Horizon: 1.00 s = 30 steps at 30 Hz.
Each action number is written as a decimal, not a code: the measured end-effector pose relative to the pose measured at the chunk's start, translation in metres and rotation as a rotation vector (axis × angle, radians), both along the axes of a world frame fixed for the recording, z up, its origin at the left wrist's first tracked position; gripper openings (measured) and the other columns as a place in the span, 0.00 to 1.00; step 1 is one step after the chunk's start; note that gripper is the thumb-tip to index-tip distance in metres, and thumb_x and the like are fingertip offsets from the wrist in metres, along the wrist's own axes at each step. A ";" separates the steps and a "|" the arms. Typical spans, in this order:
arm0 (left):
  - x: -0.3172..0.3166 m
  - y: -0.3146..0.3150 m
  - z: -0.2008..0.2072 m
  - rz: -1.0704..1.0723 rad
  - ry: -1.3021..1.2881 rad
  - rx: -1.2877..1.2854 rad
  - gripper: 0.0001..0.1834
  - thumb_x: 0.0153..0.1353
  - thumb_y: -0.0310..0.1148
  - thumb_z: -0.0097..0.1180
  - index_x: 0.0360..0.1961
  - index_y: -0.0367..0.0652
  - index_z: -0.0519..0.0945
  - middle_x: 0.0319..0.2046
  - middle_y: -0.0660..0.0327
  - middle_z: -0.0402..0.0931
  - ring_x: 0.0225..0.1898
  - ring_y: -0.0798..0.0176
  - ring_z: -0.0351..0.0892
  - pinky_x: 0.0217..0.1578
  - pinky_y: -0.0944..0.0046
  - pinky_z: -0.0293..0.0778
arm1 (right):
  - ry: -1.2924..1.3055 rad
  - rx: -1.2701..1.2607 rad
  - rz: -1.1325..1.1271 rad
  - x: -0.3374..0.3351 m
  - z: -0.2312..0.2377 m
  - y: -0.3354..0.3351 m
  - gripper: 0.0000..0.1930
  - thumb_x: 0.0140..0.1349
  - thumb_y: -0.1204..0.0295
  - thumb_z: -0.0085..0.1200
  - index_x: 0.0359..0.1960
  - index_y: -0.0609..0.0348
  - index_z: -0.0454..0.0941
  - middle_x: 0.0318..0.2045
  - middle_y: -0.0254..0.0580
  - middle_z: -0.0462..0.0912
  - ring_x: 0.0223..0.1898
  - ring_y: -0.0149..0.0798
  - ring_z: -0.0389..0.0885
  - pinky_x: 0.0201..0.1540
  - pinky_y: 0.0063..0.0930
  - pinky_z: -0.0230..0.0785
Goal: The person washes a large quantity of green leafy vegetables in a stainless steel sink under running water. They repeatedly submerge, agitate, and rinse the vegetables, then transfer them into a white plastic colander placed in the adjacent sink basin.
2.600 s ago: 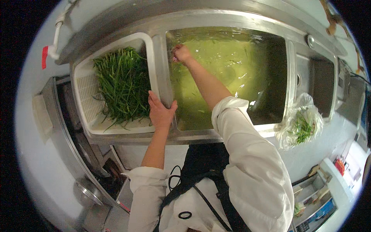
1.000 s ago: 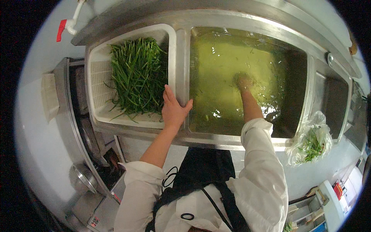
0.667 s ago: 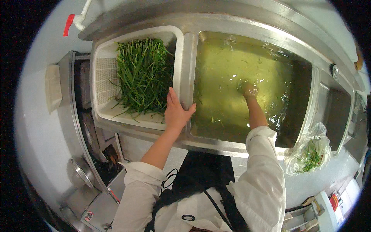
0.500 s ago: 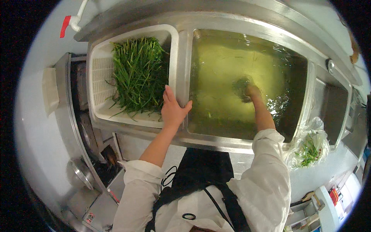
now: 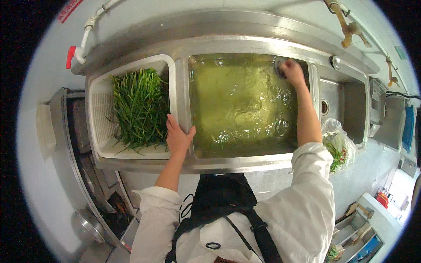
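My left hand point(image 5: 179, 136) lies on the right rim of a white plastic basket point(image 5: 98, 99), fingers stretched and thumb apart toward the steel divider. Long green leaves, like Chinese chives point(image 5: 138, 109), lie bundled in the basket. Over the far right corner of the water-filled steel sink point(image 5: 237, 162), my right hand point(image 5: 292, 71) is closed at the water's surface. Its fingers are on a small dark round thing point(image 5: 279, 65), too blurred to name. The yellow-green water point(image 5: 232, 96) ripples, with small green bits floating in it.
Right of the water stands a second steel basin point(image 5: 351, 98) with a drain. A clear plastic bag point(image 5: 346, 140) with greens hangs over its near edge. Brass taps point(image 5: 351, 33) and a white pipe with a red handle point(image 5: 70, 57) are on the wall behind.
My right hand has moved from mid-sink, in the water, to the far right corner, and the surface is now choppier. My left hand stays at the basket's rim. The whole view has shifted.
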<state>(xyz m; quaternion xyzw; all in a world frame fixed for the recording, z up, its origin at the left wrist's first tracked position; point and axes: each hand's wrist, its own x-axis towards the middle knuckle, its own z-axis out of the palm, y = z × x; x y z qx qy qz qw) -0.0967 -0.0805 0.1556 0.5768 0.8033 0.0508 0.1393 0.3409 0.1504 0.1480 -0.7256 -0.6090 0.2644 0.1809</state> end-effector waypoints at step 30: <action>0.006 0.003 0.021 0.053 -0.009 -0.101 0.55 0.44 0.52 0.60 0.63 0.35 0.43 0.56 0.42 0.56 0.47 0.43 0.70 0.40 0.53 0.73 | 0.424 -0.332 0.151 -0.138 -0.046 -0.170 0.24 0.57 0.60 0.50 0.54 0.56 0.67 0.47 0.51 0.75 0.46 0.41 0.75 0.45 0.31 0.67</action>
